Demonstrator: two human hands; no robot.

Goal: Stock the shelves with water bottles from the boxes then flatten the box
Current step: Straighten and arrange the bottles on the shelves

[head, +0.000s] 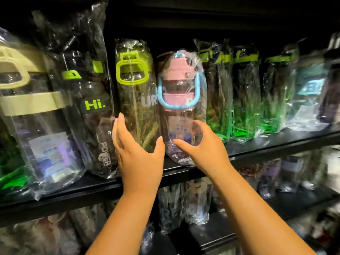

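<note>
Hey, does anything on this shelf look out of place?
Yes: the pink-lidded bottle with the blue handle stands at the front edge of the shelf, ahead of a row of green-lidded bottles. It is the only pink one there.

The black bottle (86,89) reads "Hi.", dark bottle (106,144) beside it "POWER", green-handled bottle (136,100) "UR".

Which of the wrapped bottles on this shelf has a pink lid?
The bottle with the pink lid and light blue handle, in front of the right hand; its neighbours have green or beige handles.
</note>
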